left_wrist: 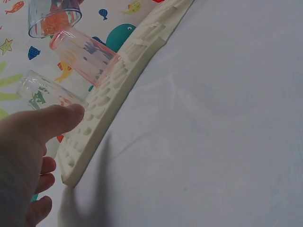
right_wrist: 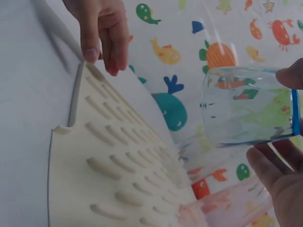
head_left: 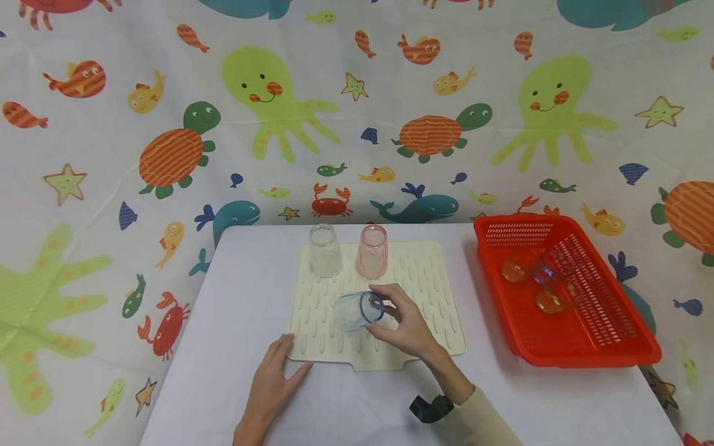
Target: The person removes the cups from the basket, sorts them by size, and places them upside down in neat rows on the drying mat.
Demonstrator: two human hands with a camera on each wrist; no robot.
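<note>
My right hand [head_left: 407, 322] holds a clear glass with a blue rim [head_left: 350, 311], thumb and fingers pinching it at the rim end. The glass is tilted on its side over the cream drying mat [head_left: 426, 291], its base pointing left in the head view. In the right wrist view this glass [right_wrist: 246, 106] appears with nothing inside. At the mat's front left corner rests my left hand [head_left: 270, 381], fingers loosely extended, holding nothing. Farther back on the mat stand a clear glass [head_left: 326, 257] and a pink glass [head_left: 372, 257], side by side.
A red plastic basket [head_left: 591, 359] sits at the right side of the white table [head_left: 240, 285], with several glasses lying in it, one of them purplish [head_left: 549, 269]. Behind the table hangs a sea-animal patterned cloth [head_left: 346, 62].
</note>
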